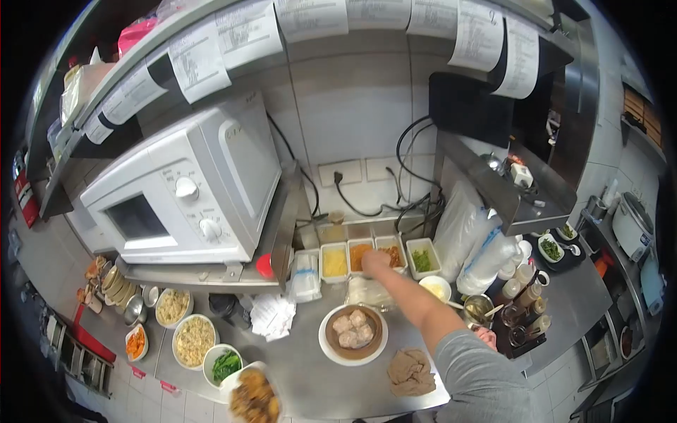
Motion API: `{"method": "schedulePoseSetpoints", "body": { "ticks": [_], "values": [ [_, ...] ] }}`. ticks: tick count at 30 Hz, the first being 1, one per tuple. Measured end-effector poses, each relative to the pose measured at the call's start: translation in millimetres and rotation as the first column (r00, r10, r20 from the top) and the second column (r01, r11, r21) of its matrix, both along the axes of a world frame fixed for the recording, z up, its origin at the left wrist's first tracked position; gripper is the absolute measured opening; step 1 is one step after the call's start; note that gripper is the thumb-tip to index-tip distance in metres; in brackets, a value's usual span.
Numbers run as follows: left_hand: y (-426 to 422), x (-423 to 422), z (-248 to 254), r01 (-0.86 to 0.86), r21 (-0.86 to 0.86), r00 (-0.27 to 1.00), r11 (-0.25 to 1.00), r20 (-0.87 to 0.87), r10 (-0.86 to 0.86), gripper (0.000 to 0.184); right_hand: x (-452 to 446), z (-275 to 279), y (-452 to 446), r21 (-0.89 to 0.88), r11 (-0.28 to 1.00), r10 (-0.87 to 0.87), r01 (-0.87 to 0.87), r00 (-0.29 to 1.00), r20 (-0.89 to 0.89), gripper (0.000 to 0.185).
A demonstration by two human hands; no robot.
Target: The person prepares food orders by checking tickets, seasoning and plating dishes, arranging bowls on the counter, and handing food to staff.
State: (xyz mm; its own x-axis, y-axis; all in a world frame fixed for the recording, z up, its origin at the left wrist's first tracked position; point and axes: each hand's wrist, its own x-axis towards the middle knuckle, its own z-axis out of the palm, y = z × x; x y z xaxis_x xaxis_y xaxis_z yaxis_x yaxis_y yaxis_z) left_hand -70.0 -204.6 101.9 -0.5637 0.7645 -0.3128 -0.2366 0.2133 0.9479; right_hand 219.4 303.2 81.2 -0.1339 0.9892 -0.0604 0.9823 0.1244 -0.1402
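My left hand (376,262) reaches over the tub of orange shreds (360,254), its fingers curled downward; what they hold, if anything, is hidden. Beside that tub stand a tub of yellow shreds (335,262), one of reddish-brown bits (391,248) and one of chopped greens (422,258). Partly behind my grey sleeve, my right hand (485,337) is closed just below a metal bowl (479,306); its grip is mostly covered. On the counter, a round steamer (379,337) with several pale dumplings (352,329) sits on a white plate (326,347).
Bowls of grain-like food (193,342), greens (226,364) and a plate of brown food (255,398) stand left, below a microwave (190,190). A brown cloth (411,372) lies near the front edge. Sauce bottles (525,299) crowd the right; order slips (312,17) hang above.
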Motion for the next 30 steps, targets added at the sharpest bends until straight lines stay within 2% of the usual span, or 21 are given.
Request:
{"method": "schedulePoseSetpoints", "body": {
  "ticks": [1,3,4,7,13,23,27,30],
  "values": [
    [17,8,-7,0.085,-0.052,0.996,0.995,-0.036,-0.087,0.038,3,4,-8,0.027,0.999,0.037,-0.037,0.999,-0.001,0.024],
    [49,19,-38,0.223,-0.002,0.974,0.975,-0.040,-0.222,0.039,4,6,-11,-0.001,1.000,0.017,-0.017,1.000,0.001,0.023],
    [71,41,-20,0.245,0.125,0.962,0.962,0.095,-0.257,0.045,7,0,-9,0.003,1.000,0.026,-0.026,0.999,-0.028,0.023],
    [115,73,-15,0.317,0.119,0.935,0.941,0.130,-0.331,0.039,12,-11,-9,-0.009,1.000,0.002,-0.003,0.993,-0.122,0.023],
    [169,99,1,0.478,0.070,0.878,0.876,-0.012,-0.478,0.039,21,-17,0,-0.088,0.996,-0.018,-0.002,0.974,-0.224,0.026],
    [210,107,-9,0.514,0.069,0.857,0.855,-0.005,-0.515,0.036,43,-37,11,-0.013,0.999,-0.050,0.048,0.924,-0.379,0.026],
    [215,107,-15,0.526,0.059,0.851,0.849,-0.031,-0.525,0.039,43,-18,3,-0.048,0.996,-0.082,0.070,0.939,-0.333,0.027],
    [214,110,-16,0.521,0.078,0.853,0.850,-0.030,-0.520,0.035,42,-19,-9,0.019,0.998,-0.050,0.059,0.948,-0.315,0.028]
  ]
}}
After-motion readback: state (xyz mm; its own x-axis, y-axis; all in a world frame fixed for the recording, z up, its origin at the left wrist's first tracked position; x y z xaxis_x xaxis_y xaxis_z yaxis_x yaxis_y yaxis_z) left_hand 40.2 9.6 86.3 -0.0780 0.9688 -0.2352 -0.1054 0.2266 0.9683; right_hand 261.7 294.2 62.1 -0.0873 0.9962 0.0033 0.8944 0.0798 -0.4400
